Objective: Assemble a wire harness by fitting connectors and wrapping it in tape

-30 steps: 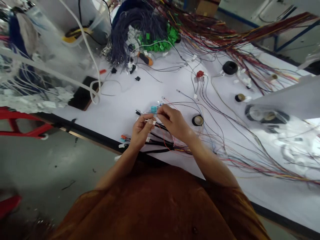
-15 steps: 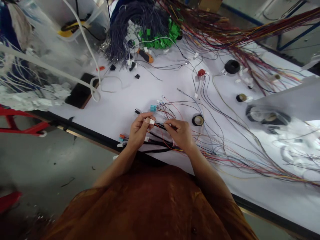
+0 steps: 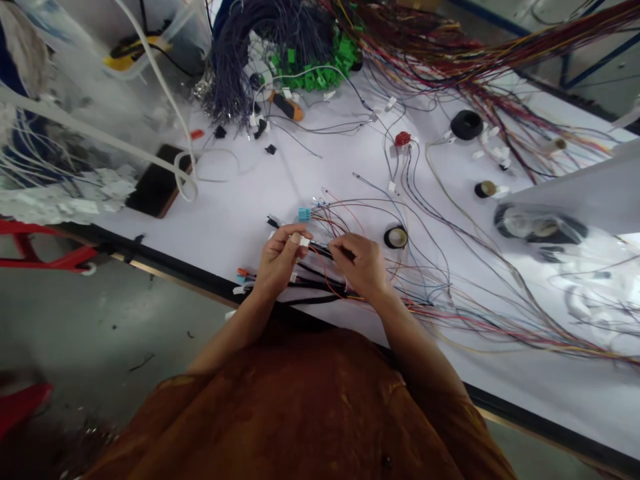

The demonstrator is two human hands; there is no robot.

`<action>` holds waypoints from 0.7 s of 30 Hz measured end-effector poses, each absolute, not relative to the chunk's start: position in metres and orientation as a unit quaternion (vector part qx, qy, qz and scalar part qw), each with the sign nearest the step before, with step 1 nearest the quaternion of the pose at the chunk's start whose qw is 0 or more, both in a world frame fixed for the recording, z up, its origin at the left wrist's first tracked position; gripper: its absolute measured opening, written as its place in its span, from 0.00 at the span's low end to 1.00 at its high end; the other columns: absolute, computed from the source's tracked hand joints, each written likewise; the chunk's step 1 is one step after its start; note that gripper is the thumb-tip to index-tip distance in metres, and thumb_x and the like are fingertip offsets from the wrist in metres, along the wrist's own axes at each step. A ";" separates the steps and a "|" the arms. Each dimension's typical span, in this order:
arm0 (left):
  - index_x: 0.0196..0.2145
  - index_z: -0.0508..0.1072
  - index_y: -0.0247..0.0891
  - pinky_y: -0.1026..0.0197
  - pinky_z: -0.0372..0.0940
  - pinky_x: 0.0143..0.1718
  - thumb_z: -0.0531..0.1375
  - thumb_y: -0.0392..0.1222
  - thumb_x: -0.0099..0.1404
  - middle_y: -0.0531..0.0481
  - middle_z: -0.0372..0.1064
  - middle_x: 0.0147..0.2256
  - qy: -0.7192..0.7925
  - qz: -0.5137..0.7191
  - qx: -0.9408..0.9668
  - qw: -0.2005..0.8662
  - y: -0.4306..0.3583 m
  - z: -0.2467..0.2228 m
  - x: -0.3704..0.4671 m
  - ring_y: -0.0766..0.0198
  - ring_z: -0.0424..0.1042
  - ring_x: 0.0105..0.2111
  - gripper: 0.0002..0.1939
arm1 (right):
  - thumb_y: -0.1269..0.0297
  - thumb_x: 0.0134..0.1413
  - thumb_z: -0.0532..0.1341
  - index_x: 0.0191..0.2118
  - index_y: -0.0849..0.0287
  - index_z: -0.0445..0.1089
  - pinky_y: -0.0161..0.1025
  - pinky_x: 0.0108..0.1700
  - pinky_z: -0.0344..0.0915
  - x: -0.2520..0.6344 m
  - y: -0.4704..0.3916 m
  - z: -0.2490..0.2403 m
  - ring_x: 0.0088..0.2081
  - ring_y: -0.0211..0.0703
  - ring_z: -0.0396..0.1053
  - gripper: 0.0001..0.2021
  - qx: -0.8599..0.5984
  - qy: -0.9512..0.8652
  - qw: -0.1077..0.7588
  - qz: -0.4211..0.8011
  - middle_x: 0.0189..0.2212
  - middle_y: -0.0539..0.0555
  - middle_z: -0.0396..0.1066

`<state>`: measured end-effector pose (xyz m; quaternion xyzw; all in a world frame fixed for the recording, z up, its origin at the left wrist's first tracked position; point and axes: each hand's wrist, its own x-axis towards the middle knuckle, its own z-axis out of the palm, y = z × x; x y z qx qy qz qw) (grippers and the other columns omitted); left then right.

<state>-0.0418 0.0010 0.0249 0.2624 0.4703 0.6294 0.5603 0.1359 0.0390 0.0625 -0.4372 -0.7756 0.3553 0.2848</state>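
Between thumb and fingers, my left hand (image 3: pixel 279 260) pinches a small white connector (image 3: pixel 303 241). To its right, my right hand (image 3: pixel 361 265) is closed on a thin wire (image 3: pixel 323 246), whose end points at the connector; whether the tip sits inside it I cannot tell. A red wire (image 3: pixel 326 267) loops below the fingers. Just beyond my left hand lies a light-blue connector (image 3: pixel 304 214) with several wires. Black sleeved cables (image 3: pixel 315 285) run under both hands, with an orange connector (image 3: pixel 243 272) at their left end.
A tape roll (image 3: pixel 396 237) lies right of my hands. Farther off are a red connector (image 3: pixel 403 139), an orange-black tool (image 3: pixel 286 106), green connectors (image 3: pixel 320 77) on dark wires, and a black roll (image 3: pixel 467 125). A dark block (image 3: pixel 159 181) and white cord (image 3: pixel 170 100) are at left. The table edge (image 3: pixel 200 281) is near my body.
The view has shifted slightly. My right hand has moved very little, and a bit more of the wire shows between it and the white connector. Both hands keep their grips.
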 end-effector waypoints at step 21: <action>0.41 0.79 0.38 0.67 0.65 0.26 0.68 0.47 0.59 0.47 0.77 0.36 0.457 0.550 0.285 0.638 -0.008 0.031 -0.039 0.73 0.69 0.24 0.14 | 0.64 0.69 0.50 0.33 0.57 0.70 0.38 0.32 0.52 0.142 0.014 0.067 0.27 0.37 0.60 0.15 -0.372 -0.887 0.213 0.173 0.28 0.52 0.67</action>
